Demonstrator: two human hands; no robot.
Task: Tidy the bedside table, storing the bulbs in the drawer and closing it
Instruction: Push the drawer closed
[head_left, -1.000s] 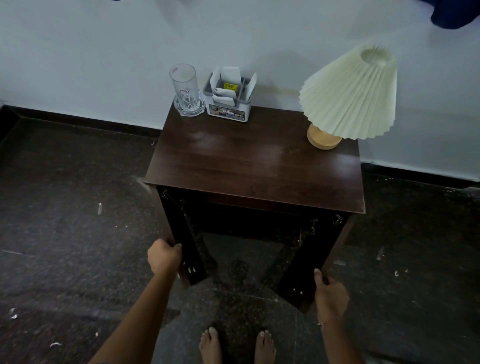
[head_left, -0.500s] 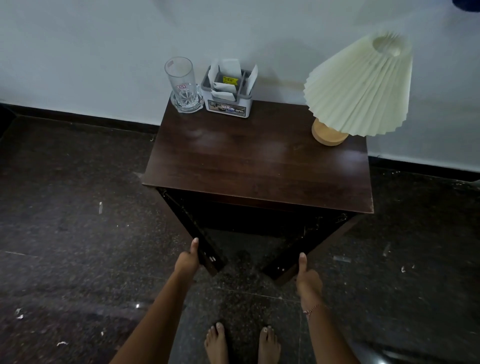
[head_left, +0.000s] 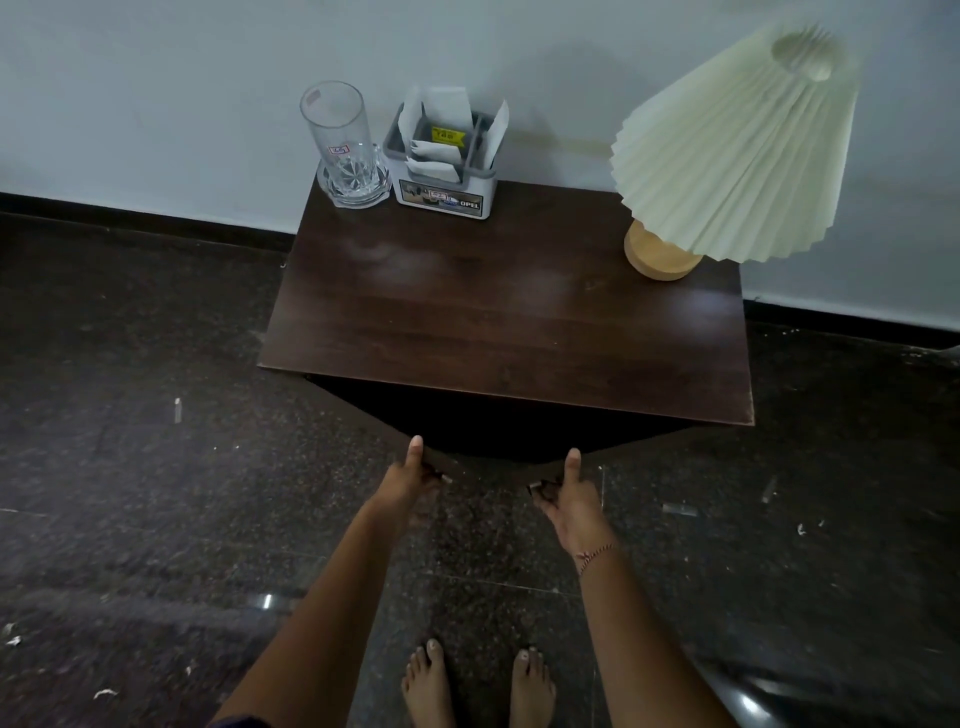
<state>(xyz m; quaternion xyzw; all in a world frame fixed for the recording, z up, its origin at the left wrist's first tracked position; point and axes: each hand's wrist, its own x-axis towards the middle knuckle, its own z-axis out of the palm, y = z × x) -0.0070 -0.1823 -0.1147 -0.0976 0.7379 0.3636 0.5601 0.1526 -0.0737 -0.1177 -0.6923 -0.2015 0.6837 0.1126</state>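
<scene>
The dark wooden bedside table (head_left: 509, 322) stands against the wall. Below its top, the dark drawer (head_left: 493, 436) shows only as a shadowed front. My left hand (head_left: 408, 483) grips the drawer's lower left corner with the thumb pointing up. My right hand (head_left: 571, 501) grips the lower right corner the same way. No bulbs are in view; the drawer's inside is hidden under the tabletop.
On the tabletop a tall glass (head_left: 345, 150) stands at the back left, a grey box of paper sachets (head_left: 447, 161) beside it, and a pleated cream lamp (head_left: 737, 150) at the back right. My bare feet (head_left: 478, 686) stand on the dark speckled floor.
Both hands moved forward and closer together with the drawer, which slid in under the tabletop. The open drawer frame seen earlier is now hidden.
</scene>
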